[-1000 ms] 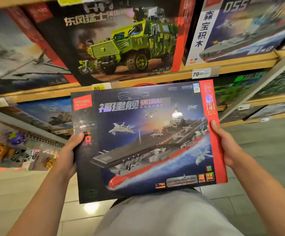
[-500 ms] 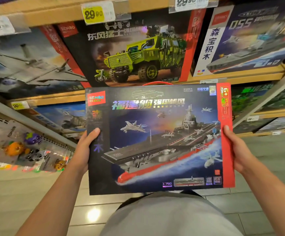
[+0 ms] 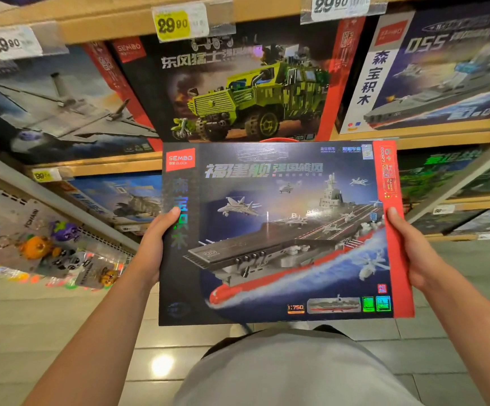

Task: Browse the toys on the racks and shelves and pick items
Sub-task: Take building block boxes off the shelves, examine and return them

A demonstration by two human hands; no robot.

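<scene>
An aircraft carrier box [image 3: 284, 232], a flat SEMBO block set with a grey carrier and small jets printed on the front and a red strip down its right edge, is held face-up in front of the shelves, above the person's grey shirt [image 3: 293, 373]. The left hand [image 3: 152, 247] grips its left edge, thumb lying on the front and the other fingers hidden behind. The right hand [image 3: 413, 250] grips the red right edge the same way, thumb on the front. Just behind the box's top edge, a green truck box [image 3: 246, 89] leans on a wooden shelf [image 3: 413, 136], with a grey jet box [image 3: 59, 106] to its left and a warship box [image 3: 440, 71] to its right. A yellow price tag [image 3: 176, 23] reads 29.90. Keychain cards [image 3: 41, 244] hang at lower left over a tiled floor [image 3: 32, 326]
</scene>
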